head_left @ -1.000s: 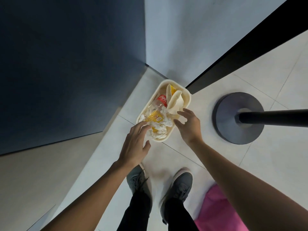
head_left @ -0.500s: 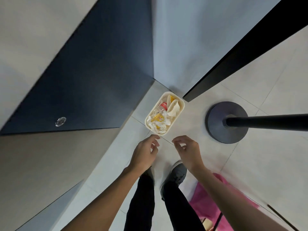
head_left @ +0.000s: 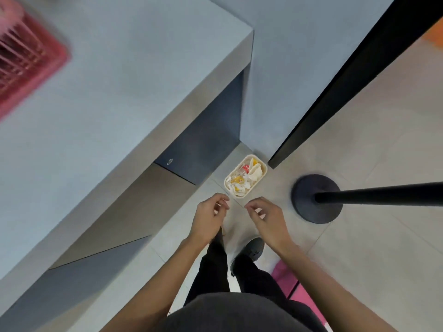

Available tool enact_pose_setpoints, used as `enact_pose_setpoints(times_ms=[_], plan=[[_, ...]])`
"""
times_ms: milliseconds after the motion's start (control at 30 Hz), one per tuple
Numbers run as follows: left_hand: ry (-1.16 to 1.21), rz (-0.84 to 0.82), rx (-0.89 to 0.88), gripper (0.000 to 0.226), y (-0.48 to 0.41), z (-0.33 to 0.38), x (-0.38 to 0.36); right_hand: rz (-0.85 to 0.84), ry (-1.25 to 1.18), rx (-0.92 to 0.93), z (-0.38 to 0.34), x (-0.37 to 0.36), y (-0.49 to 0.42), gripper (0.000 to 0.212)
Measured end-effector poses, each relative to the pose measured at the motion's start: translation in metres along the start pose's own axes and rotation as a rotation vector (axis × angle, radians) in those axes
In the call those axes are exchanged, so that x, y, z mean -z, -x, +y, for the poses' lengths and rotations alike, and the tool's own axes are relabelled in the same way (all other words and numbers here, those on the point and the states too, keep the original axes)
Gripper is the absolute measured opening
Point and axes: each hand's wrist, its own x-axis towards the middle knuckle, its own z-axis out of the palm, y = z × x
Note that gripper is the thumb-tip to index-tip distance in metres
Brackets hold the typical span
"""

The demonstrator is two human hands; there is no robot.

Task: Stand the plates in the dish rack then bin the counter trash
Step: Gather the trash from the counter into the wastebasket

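A small cream bin (head_left: 263, 164) stands on the floor by the counter's corner, filled with crumpled paper, a red-labelled bottle and yellow wrappers. My left hand (head_left: 208, 219) and my right hand (head_left: 268, 219) hang well above it, side by side, fingers loosely curled and holding nothing. A blurred pink dish rack (head_left: 26, 61) sits on the grey counter (head_left: 115, 97) at the far left; no plates can be made out in it.
A black post on a round base (head_left: 316, 198) stands right of the bin. A dark wall edge (head_left: 340, 92) runs diagonally behind. A pink object (head_left: 285, 276) lies by my feet. Tiled floor stretches to the right.
Both hands have drawn back up from the bin, empty. The view has risen and pulled away, bringing the counter top and pink rack into sight.
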Motion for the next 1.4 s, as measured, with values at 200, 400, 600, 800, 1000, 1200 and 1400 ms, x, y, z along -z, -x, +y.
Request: enact_pose_setpoints(times_ms=[200, 400, 600, 800, 1000, 1200, 1400], plan=[[0.148, 0.204, -0.063, 0.029, 0.035, 0.050, 0.033, -0.062, 0.056, 0.240, -0.066, 0.021, 0.000, 0.011], [0.220, 0.373, -0.160, 0.028, 0.024, 0.088, 0.088, -0.153, 0.104, 0.421, -0.143, 0.019, -0.043, 0.010], [0.247, 0.497, -0.217, 0.026, -0.016, 0.114, 0.162, -0.193, 0.058, 0.523, -0.218, 0.004, -0.106, 0.012], [0.248, 0.610, -0.233, 0.029, -0.086, 0.126, 0.243, -0.202, 0.177, 0.547, -0.284, -0.017, -0.204, 0.015], [0.082, 0.592, -0.221, 0.029, -0.155, 0.132, 0.303, -0.158, 0.274, 0.503, -0.323, -0.044, -0.304, 0.027], [-0.104, 0.598, -0.145, 0.039, -0.233, 0.144, 0.358, -0.166, 0.719, 0.405, -0.339, -0.073, -0.379, 0.060], [-0.205, 0.722, -0.010, 0.045, -0.308, 0.164, 0.416, -0.048, 1.048, 0.482, -0.325, -0.093, -0.399, 0.065]])
